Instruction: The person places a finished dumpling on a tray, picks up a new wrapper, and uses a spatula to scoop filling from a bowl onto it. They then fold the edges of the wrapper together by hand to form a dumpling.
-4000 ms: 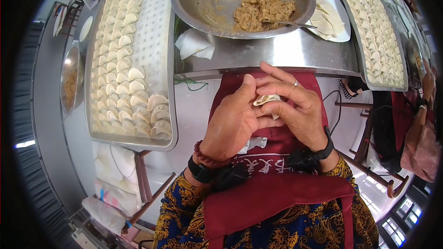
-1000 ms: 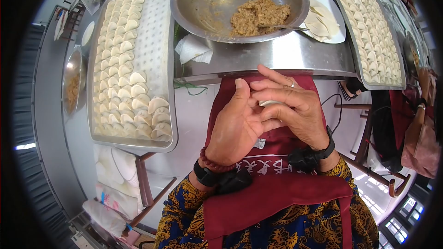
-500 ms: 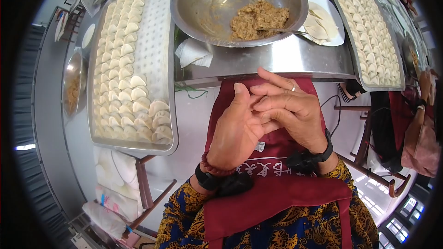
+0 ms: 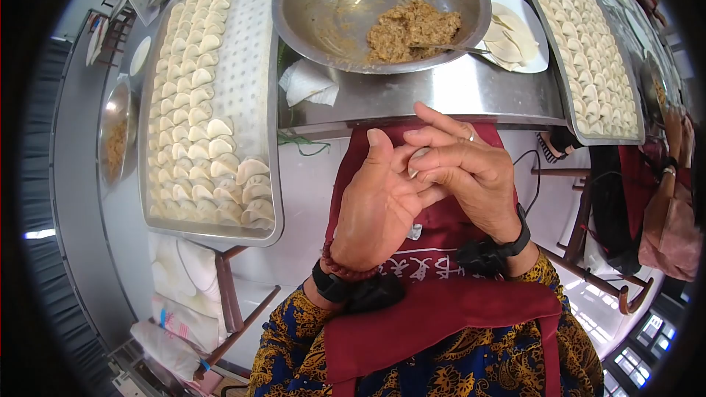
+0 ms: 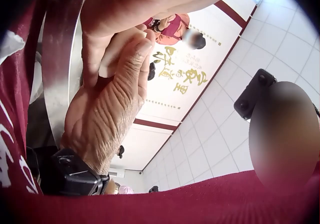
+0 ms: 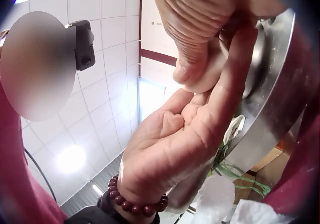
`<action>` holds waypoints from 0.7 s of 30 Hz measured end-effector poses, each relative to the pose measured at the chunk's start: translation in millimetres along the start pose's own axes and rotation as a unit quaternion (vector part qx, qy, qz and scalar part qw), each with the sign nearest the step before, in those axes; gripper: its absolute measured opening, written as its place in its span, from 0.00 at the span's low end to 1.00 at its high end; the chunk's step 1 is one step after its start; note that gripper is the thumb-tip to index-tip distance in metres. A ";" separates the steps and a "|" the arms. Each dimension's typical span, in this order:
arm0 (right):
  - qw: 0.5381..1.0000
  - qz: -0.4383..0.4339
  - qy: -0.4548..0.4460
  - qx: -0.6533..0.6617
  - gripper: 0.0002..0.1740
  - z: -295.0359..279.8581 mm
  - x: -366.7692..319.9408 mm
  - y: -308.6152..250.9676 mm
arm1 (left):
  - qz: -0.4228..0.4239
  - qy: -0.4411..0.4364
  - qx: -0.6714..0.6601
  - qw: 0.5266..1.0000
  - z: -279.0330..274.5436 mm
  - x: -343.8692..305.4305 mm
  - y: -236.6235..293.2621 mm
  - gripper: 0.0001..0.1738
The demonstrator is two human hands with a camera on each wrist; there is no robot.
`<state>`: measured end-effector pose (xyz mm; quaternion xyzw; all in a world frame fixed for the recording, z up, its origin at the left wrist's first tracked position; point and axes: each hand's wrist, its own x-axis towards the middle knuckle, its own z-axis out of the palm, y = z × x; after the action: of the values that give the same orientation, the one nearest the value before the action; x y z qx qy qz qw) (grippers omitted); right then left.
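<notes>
Off-white dough (image 6: 213, 73), smooth w/ curved edge; R grip (image 4: 474, 187) pinching it, L grip (image 4: 376, 209) loose.

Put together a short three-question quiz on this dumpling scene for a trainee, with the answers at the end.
1. True or false: a beaded bracelet circles the wrist of the left hand.
2. Multiple choice: what lies on the white plate beside the metal bowl?
A) whole eggs
B) flat wrappers
C) sliced carrots
3. Short answer: which hand pinches the dough between thumb and fingers?

Key:
1. True.
2. B.
3. The right hand.
</notes>
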<state>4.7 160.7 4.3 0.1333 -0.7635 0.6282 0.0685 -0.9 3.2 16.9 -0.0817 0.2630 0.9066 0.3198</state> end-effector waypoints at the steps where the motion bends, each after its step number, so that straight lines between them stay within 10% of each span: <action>1: 1.000 0.000 0.000 0.000 0.07 -0.7 -0.1 1.7 | 0.000 0.000 0.000 1.000 -0.4 0.0 -0.3 0.45; 21: 0.996 -0.031 -0.023 -0.083 0.06 -6.7 0.8 5.5 | -0.023 0.004 0.066 0.998 -10.0 -5.4 1.9 0.25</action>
<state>2.0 168.1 0.6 0.1653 -0.8096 0.5573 0.0815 1.9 -6.2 10.9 -0.0701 0.3220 0.8791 0.3443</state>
